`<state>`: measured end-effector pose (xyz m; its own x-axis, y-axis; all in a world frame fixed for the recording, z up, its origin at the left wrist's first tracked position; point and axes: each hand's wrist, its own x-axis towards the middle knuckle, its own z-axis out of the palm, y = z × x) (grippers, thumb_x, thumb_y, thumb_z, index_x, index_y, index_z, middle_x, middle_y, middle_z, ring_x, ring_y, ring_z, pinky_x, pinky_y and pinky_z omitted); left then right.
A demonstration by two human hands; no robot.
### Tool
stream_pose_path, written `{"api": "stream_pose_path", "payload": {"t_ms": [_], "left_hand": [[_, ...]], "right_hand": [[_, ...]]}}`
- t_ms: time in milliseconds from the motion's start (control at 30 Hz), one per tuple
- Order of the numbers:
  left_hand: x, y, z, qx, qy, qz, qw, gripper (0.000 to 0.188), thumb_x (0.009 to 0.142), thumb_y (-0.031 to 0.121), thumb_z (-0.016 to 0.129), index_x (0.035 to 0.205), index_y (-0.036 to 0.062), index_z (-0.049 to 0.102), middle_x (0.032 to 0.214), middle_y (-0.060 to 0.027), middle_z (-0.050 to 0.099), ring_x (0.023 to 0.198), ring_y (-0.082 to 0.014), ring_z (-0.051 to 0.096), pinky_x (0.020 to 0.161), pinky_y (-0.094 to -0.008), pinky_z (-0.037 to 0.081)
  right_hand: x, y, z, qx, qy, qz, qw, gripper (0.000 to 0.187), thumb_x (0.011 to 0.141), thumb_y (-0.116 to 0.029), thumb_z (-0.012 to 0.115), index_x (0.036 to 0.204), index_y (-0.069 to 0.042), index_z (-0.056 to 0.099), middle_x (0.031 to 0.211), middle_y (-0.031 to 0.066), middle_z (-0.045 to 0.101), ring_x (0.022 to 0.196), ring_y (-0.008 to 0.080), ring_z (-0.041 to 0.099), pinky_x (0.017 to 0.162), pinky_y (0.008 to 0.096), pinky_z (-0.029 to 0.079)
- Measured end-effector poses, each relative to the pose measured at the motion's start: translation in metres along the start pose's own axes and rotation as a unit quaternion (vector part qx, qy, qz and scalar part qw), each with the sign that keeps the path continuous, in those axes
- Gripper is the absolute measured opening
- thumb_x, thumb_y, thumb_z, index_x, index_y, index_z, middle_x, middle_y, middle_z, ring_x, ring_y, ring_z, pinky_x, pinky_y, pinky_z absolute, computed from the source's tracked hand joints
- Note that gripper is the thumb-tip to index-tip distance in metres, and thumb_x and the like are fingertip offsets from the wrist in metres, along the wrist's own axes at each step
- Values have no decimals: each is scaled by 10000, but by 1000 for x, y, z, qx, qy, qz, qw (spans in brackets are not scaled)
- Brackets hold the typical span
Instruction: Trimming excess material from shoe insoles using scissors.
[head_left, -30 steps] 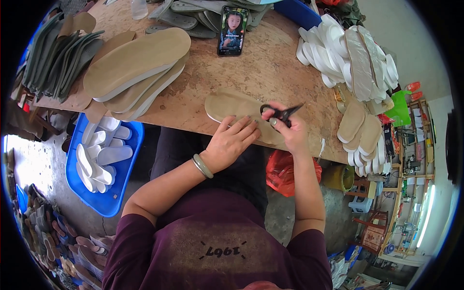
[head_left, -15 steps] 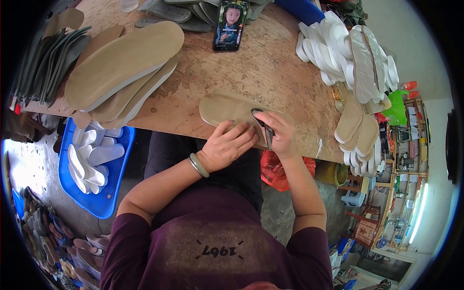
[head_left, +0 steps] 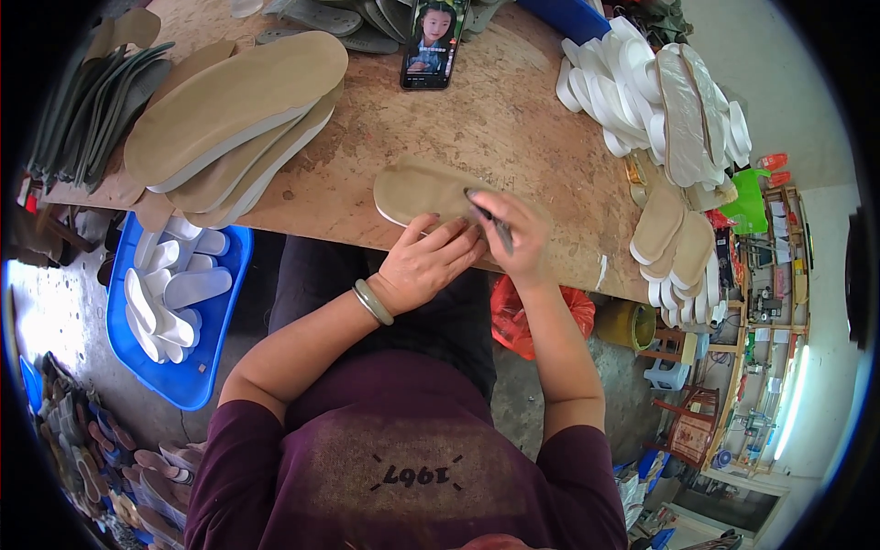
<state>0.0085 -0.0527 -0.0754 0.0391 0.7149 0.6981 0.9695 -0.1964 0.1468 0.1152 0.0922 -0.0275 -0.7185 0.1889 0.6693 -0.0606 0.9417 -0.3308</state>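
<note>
A tan insole point(head_left: 417, 188) with a white underside lies flat at the table's near edge, its right end covered by my hands. My left hand point(head_left: 434, 261) grips its near edge, fingers bent over the top and thumb hidden. Around a dark tool with a black loop and a slim grey part, apparently scissors point(head_left: 500, 231), my right hand point(head_left: 522, 240) is closed. The tool is over the insole's right part, close to my left fingertips. Motion smears the right hand a little.
Large tan insoles point(head_left: 238, 110) are stacked at left, beside dark grey sheets point(head_left: 101, 119). A phone point(head_left: 431, 46) lies at the back. White soles point(head_left: 610, 82) and smaller tan insoles point(head_left: 660, 229) sit at right. Below the left edge stands a blue bin point(head_left: 197, 371) of white soles.
My right hand and the scissors have shifted slightly left and up, and the tool has turned to a slant. My left hand keeps its hold on the insole. The whole view has shifted slightly.
</note>
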Motion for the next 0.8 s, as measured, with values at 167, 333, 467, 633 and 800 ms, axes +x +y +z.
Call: {"api": "stream_pose_path", "payload": {"t_ms": [167, 333, 467, 633, 800], "left_hand": [[-1, 1, -1, 12, -3, -2, 1000, 333, 784, 155, 593, 1115, 149, 623, 1162, 15, 606, 1102, -143, 561, 955, -362, 400], [-4, 0, 1, 9, -7, -4, 1000, 331, 789, 162, 592, 1119, 152, 623, 1168, 19, 603, 1106, -140, 559, 958, -364, 398], [0, 0, -1, 8, -8, -5, 1000, 329, 798, 161, 587, 1125, 163, 624, 1171, 26, 604, 1108, -137, 558, 960, -366, 397], [1, 0, 1, 20, -6, 6, 1000, 327, 799, 160, 583, 1123, 168, 625, 1173, 24, 606, 1114, -135, 557, 963, -362, 392], [-2, 2, 2, 20, -11, -13, 1000, 318, 800, 154, 580, 1115, 171, 625, 1187, 22, 607, 1121, -129, 554, 965, -355, 389]], "right_hand": [[-7, 9, 4, 66, 102, 188, 975, 210, 845, -20, 663, 1053, -39, 676, 866, 106, 694, 730, 153, 673, 619, 254, 517], [-17, 7, -28, 191, 51, 264, 944, 276, 822, 6, 667, 1094, -40, 669, 849, 86, 691, 696, 139, 635, 665, 252, 520], [-8, 3, -25, 38, -95, 99, 990, 272, 784, 18, 674, 1027, -102, 687, 809, 113, 665, 709, 223, 657, 641, 302, 519], [-18, 17, -15, -3, 16, 194, 981, 222, 841, -22, 656, 1052, -90, 677, 832, 110, 682, 709, 214, 666, 652, 300, 525], [-27, 20, -22, 131, 171, 297, 930, 213, 864, -19, 648, 1074, -49, 671, 859, 92, 697, 722, 142, 654, 682, 262, 520]]}}
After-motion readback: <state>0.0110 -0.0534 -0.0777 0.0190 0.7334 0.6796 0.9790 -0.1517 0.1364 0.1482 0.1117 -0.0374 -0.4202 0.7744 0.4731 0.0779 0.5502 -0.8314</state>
